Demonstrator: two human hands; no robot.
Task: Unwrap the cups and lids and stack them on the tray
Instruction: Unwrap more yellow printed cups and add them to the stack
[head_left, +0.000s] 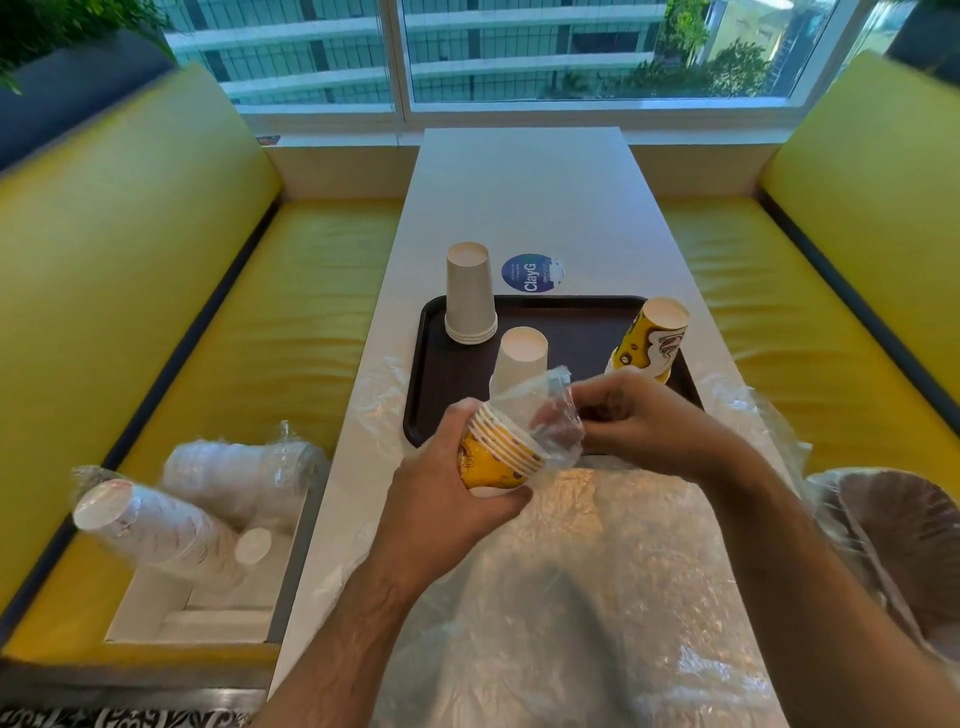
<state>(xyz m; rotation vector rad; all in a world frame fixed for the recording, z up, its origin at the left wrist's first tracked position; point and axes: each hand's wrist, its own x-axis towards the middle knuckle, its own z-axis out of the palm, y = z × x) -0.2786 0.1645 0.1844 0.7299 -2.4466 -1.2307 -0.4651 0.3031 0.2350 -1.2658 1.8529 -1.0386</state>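
Observation:
My left hand (457, 488) grips a short stack of yellow patterned paper cups (496, 454) lying sideways above the tray's near edge. My right hand (639, 415) pinches the clear plastic wrap (550, 415) that hangs over the open rims of that stack. On the dark tray (431, 384) stand three upturned stacks: tall white cups (469, 293) at the back left, shorter white cups (522, 358) in the middle, and yellow patterned cups (652, 340) tilted at the right.
Loose clear plastic (587, 597) covers the near end of the white table (524, 197). On the left yellow bench a white box (171, 613) holds wrapped cup sleeves (156, 525). A wrapped stack of dark lids (904, 530) lies at the right.

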